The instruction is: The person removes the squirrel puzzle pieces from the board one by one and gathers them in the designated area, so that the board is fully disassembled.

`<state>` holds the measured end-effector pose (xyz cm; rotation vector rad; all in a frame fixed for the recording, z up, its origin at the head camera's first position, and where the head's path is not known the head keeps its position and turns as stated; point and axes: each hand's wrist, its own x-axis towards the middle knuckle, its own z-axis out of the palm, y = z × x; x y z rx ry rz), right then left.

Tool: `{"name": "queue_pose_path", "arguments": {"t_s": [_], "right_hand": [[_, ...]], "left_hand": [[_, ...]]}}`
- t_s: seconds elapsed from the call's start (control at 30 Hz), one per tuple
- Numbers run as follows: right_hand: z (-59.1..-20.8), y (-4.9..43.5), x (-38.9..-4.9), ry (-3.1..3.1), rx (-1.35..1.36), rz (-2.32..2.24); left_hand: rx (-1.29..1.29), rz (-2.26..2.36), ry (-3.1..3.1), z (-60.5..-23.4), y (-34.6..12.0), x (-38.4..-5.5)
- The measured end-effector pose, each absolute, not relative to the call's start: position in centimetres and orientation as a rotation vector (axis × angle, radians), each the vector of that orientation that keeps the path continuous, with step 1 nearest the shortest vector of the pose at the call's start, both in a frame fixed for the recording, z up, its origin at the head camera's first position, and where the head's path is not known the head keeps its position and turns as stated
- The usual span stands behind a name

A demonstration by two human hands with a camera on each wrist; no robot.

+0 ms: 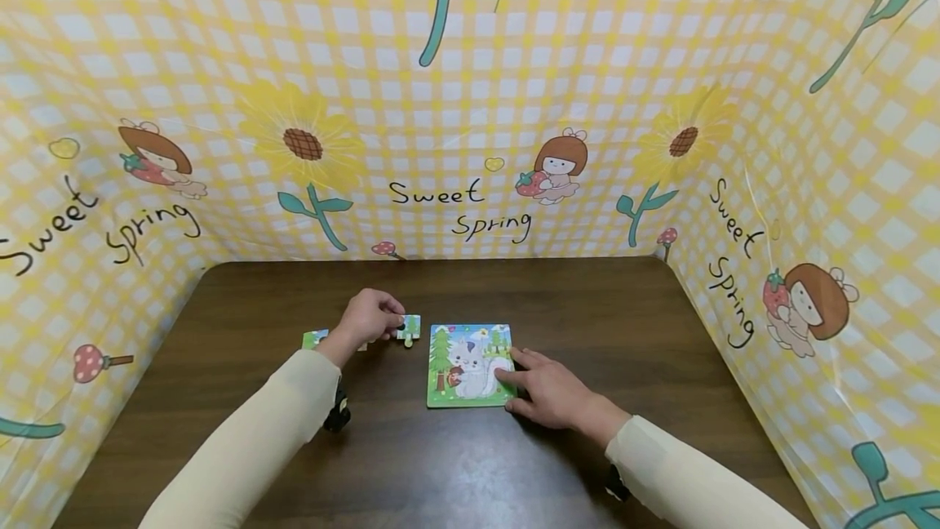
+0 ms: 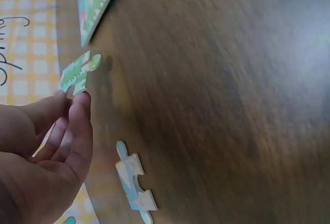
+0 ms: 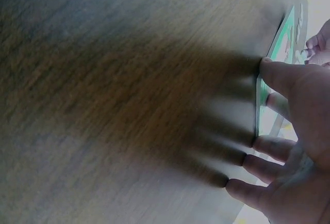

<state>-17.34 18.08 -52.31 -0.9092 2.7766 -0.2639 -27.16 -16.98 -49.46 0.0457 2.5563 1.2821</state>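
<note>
- Puzzle piece (image 1: 411, 326): pinched at one edge between thumb and fingertips of the left hand (image 1: 370, 317), left of centre in the head view; left grip closed down on that edge, a rounded tab left free.
- Not fitted anywhere: held apart from the puzzle board (image 1: 470, 366), just to its left in the frame.
- Puzzle board: flat on the surface (image 1: 587, 300), below centre of the head view, a squirrel-like animal and trees filling its visible face.
- Right hand (image 1: 549, 388): fingers spread, nothing gripped, touching the board's right edge, one fingertip over the picture.
- Done, by judgement: picture apparently whole. Cannot tell whether joined pieces or a printed backing; seams too fine to see.
- Left off the board: loose piece (image 1: 313, 339) beside the left wrist in the head view; tabbed piece (image 2: 128, 182) lower left of centre in the left wrist view. Cannot tell whether one and the same.
- Likely unfinished, given pieces lying apart.
</note>
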Motion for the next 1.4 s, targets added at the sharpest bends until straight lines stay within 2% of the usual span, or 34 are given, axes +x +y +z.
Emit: {"name": "queue_pose_path", "arguments": {"t_s": [0.37, 0.63, 1.17, 1.4], "right_hand": [[-52.0, 18.0, -17.1, 2.767, -0.898, -0.305], [-52.2, 18.1, -17.2, 2.768, -0.898, -0.302], [-51.9, 17.8, -17.4, 2.767, -0.902, -0.293], [-51.6, 17.9, -17.3, 2.778, -0.899, -0.253]], "left_hand": [[0.117, 1.008, 2.753, -50.6, -17.5, -27.5], [0.075, 0.894, 2.786, -50.9, -17.2, -27.5], [0.128, 0.818, 2.808, -51.3, -17.6, -27.5], [0.251, 0.891, 2.827, -50.1, -16.9, -26.1]]}}
